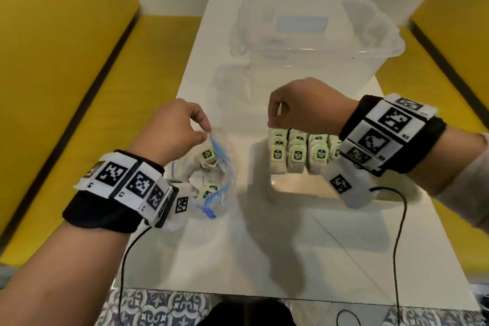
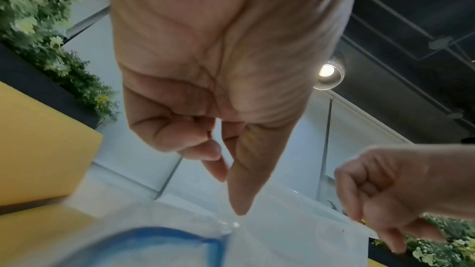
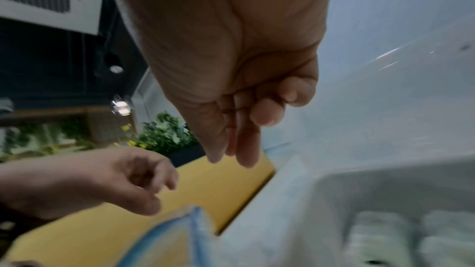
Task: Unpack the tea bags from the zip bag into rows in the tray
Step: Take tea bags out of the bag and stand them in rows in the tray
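Note:
The clear zip bag (image 1: 211, 182) with a blue zip stands open on the white table, left of centre, with tea bags (image 1: 207, 154) showing inside. My left hand (image 1: 205, 132) pinches the bag's far rim between thumb and forefinger; the left wrist view shows the hand (image 2: 228, 190) on the clear film above the blue zip (image 2: 167, 235). To the right, the clear tray (image 1: 291, 190) holds rows of green-tagged tea bags (image 1: 297, 153). My right hand (image 1: 274, 123) hovers over the far-left tea bag. In the right wrist view nothing lies between its fingers (image 3: 246, 149).
A large clear plastic tub (image 1: 370, 42) stands behind the tray. Yellow benches (image 1: 66, 74) run along both sides of the narrow table. Black cables (image 1: 399, 233) trail from both wristbands across the near table.

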A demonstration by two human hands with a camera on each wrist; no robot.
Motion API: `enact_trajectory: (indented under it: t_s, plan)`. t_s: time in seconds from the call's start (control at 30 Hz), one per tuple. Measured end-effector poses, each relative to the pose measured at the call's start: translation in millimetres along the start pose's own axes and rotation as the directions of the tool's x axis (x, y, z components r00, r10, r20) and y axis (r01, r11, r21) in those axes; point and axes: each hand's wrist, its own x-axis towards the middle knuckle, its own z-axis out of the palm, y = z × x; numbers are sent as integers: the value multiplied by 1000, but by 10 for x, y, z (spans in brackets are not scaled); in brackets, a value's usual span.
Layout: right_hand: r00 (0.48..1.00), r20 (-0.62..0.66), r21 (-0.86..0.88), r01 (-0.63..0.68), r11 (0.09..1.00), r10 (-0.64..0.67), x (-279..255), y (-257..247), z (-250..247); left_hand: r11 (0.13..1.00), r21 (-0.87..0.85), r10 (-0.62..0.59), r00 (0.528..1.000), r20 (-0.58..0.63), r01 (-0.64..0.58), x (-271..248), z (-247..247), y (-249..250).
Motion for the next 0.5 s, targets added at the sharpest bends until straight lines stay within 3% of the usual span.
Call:
enact_trajectory:
  t_s: [0.13, 0.3, 0.5]
  plan:
    - [994, -19, 136, 110, 985, -109, -92, -636, 156, 998, 59, -25, 999, 28, 24, -190, -60, -235]
    - [974, 128, 145, 171, 975, -189, -28, -1138, 755, 995, 95, -49, 988, 143, 35, -411, 128, -430]
    - [943, 332, 8, 32, 999, -33, 87, -1248, 1158, 996, 85, -13, 978, 208, -5, -517, 266, -481]
